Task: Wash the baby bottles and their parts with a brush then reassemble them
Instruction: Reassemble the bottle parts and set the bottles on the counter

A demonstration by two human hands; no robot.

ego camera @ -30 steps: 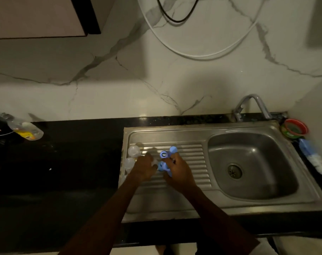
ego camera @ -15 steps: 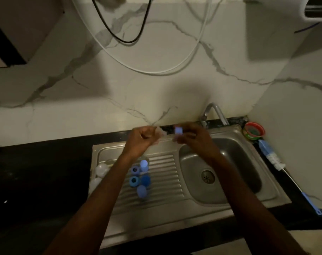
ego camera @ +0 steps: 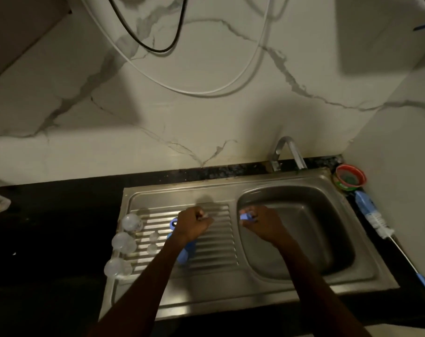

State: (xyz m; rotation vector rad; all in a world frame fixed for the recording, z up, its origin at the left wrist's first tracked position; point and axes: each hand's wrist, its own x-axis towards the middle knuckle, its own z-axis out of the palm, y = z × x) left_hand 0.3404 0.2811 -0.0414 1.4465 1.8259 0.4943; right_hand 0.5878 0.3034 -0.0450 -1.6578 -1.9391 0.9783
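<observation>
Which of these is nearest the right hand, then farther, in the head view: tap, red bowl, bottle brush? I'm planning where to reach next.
From the right hand:
1. Tap, behind it at the sink's back edge.
2. Red bowl, at the back right corner.
3. Bottle brush, on the counter right of the basin.
Bowl and brush are close to call.

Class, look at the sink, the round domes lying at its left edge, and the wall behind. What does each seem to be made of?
Sink: likely stainless steel, grey brushed sheen, pressed drainer ridges.
Domes: probably clear plastic, see-through with soft glints.
Wall: marble or marble-look tile, pale, smooth, with grey veins; which one cannot be told.
</observation>
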